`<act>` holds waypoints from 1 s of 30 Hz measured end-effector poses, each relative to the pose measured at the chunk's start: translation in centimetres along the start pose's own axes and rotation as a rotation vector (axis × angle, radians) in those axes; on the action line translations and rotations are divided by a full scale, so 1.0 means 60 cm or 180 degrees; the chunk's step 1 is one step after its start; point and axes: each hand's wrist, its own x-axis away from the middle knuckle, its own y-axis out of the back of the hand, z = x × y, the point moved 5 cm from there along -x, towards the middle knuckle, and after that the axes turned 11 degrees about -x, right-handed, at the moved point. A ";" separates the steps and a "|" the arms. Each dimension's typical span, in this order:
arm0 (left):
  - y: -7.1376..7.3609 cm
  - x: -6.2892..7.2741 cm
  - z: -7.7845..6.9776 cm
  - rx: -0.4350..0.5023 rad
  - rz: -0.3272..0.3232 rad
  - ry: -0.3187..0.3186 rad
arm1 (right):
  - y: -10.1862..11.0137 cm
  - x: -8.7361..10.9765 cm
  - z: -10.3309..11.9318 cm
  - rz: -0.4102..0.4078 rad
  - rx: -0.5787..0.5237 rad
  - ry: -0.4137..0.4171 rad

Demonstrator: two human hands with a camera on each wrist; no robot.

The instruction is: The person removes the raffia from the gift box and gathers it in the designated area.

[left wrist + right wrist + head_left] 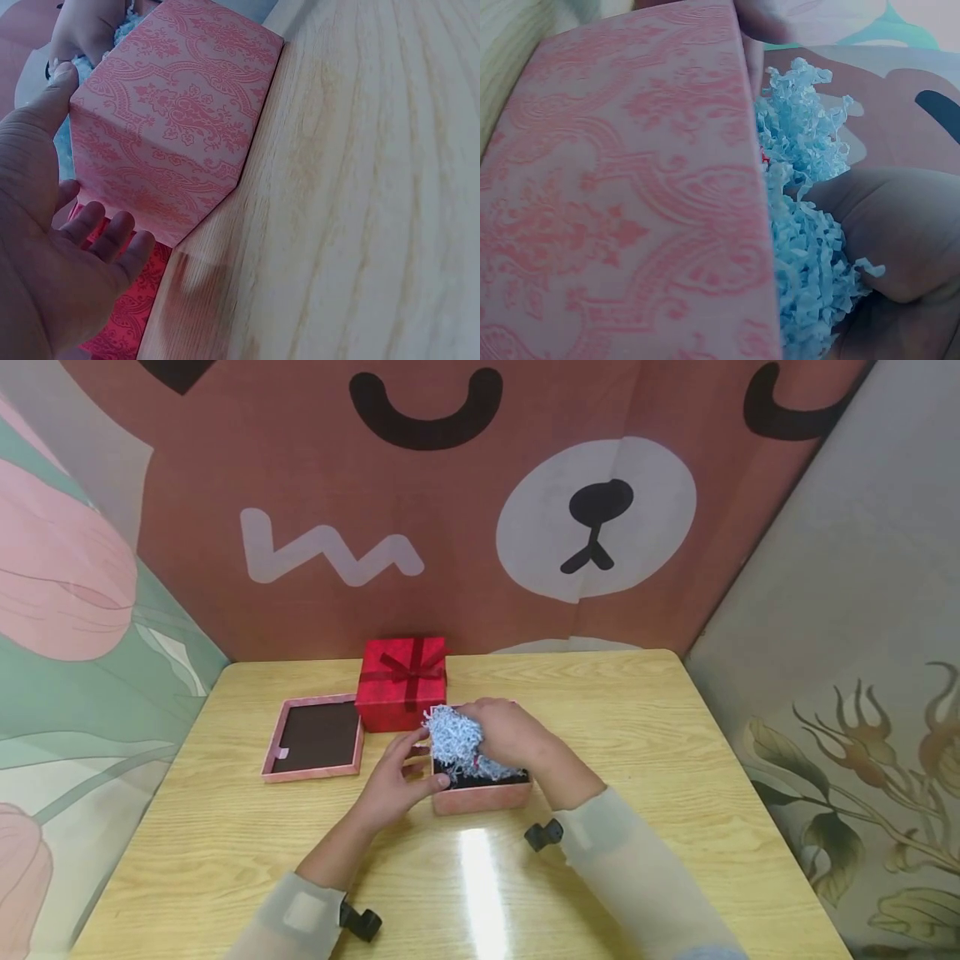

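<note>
A pink patterned gift box (480, 799) stands uncovered on the table, dark inside. Light blue shredded paper (454, 739) fills part of it and heaps above the rim at the left; a speck of red shows among the strands. My right hand (513, 735) reaches in from the right and grips the shredded paper, its fingertips hidden in the strands. At the left side is my left hand (393, 781), its thumb at the front left rim. In the left wrist view, its loosely bent fingers (120, 236) lie beside the box wall (172, 112).
A red gift box (401, 693) with a dark red ribbon bow stands right behind the pink box, to the left. Beside it lies a pink-rimmed lid (315, 737), dark inside up. Printed cloth (465, 527) hangs behind the wooden table (637, 860).
</note>
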 end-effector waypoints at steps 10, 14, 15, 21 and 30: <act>-0.002 -0.001 0.004 -0.0066 -0.0004 0.0025 | 0.038 0.022 -0.003 -0.0065 -0.0280 -0.0082; -0.001 -0.001 0.003 0.0003 -0.0028 0.0017 | 0.057 0.031 -0.011 -0.0135 -0.0342 -0.0083; -0.001 0.000 0.002 0.0028 -0.0034 0.0009 | 0.062 0.033 -0.014 -0.0158 -0.0362 -0.0075; 0.004 0.006 -0.028 0.0128 0.0028 0.0084 | 0.094 0.047 -0.038 -0.0319 -0.0499 0.0048; -0.002 0.000 0.005 0.0126 0.0047 0.0106 | 0.146 0.082 -0.093 -0.0608 -0.0761 -0.0115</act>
